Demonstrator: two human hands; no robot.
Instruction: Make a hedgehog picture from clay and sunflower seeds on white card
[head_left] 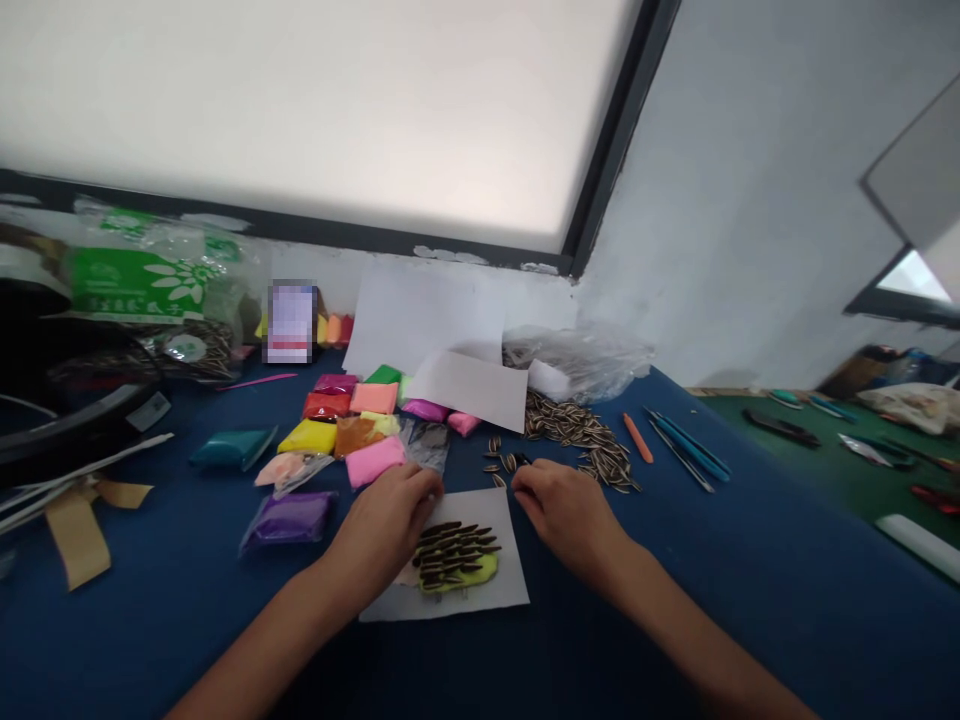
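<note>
A white paper sheet (491, 598) lies in front of me, bearing a flattened yellow-green clay shape (476, 574) covered with rows of dark sunflower seeds (454, 545). My left hand (401, 505) rests over the sheet's upper left part with its fingers curled together. What those fingers hold, if anything, is hidden. Just right of the sheet, my right hand (566, 505) is closed in a pinch; I cannot make out what is in it. Several loose sunflower seeds (492, 467) lie by its fingertips, in front of a larger seed pile (574, 430).
Coloured clay packets (307, 437) cluster at left, with a purple packet (289, 520) beside my left forearm. Blue tweezers (690, 445) and an orange stick (637, 438) lie right. Behind stand a green-labelled seed bag (142, 285), a phone (290, 320) and white papers (427, 310).
</note>
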